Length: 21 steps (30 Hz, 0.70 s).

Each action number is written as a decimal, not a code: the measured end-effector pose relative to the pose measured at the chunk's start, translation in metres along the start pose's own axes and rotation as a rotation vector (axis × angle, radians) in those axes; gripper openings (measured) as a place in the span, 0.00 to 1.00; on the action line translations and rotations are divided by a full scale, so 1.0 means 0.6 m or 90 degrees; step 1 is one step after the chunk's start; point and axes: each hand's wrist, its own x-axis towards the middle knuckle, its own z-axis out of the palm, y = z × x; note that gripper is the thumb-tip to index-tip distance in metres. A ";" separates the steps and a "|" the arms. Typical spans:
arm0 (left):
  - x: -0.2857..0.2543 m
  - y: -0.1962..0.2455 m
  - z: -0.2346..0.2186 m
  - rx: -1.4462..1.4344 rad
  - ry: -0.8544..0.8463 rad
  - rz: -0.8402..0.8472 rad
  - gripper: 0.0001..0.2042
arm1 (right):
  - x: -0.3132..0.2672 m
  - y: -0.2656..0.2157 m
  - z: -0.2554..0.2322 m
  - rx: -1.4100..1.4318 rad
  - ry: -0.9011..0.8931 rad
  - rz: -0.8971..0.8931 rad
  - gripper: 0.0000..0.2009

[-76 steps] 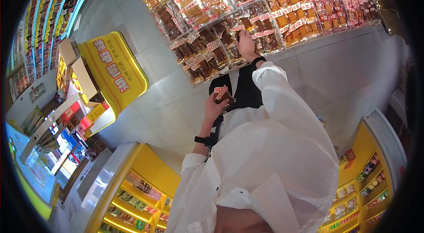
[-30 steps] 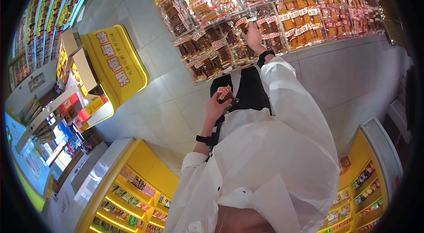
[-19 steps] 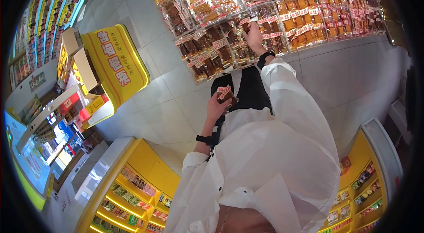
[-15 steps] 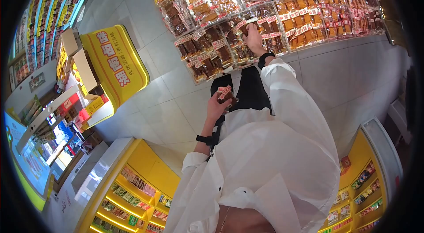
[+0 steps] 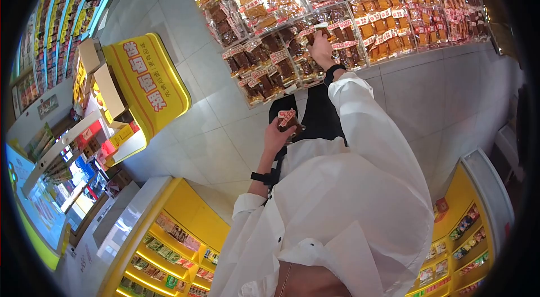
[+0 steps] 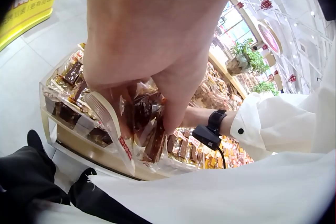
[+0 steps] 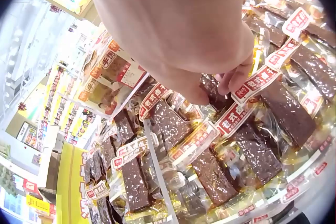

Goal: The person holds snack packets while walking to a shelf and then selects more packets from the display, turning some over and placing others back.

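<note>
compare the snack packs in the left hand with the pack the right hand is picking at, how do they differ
The snack packs are a small bunch that the left hand grips, lifted clear of the display bin. The pack lies in the bin among other packs, and the right hand only pinches it with its fingertips. The left hand's bunch is held by the body; the right hand's pack is out at arm's reach. Both are clear wrappers with dark brown pieces and red-and-white labels.

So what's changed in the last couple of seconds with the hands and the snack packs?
The right hand reached a little further up into the bin of dark packs; its fingertips now pinch one pack there. The left hand kept gripping its small bunch of packs near the chest, unmoved. The bins and yellow stand look the same.
</note>
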 end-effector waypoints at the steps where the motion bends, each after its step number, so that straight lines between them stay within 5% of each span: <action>1: -0.002 0.003 0.000 0.017 0.000 -0.006 0.21 | -0.005 -0.001 -0.002 0.001 -0.001 0.000 0.26; 6: -0.001 -0.004 0.001 -0.028 0.005 0.015 0.20 | -0.032 0.006 -0.001 0.010 0.111 -0.135 0.20; 10: 0.001 -0.011 0.002 -0.046 0.007 0.016 0.20 | -0.045 0.006 -0.002 0.094 0.069 -0.158 0.16; 12: 0.001 -0.014 0.001 -0.046 0.008 0.015 0.20 | -0.038 0.005 -0.003 0.093 0.292 -0.148 0.16; 16: 0.000 -0.022 -0.001 -0.002 0.014 0.019 0.20 | -0.010 0.021 -0.023 0.082 0.326 -0.090 0.16; 21: -0.003 -0.029 0.002 -0.025 0.006 -0.003 0.20 | 0.006 0.037 -0.035 -0.080 0.268 -0.170 0.17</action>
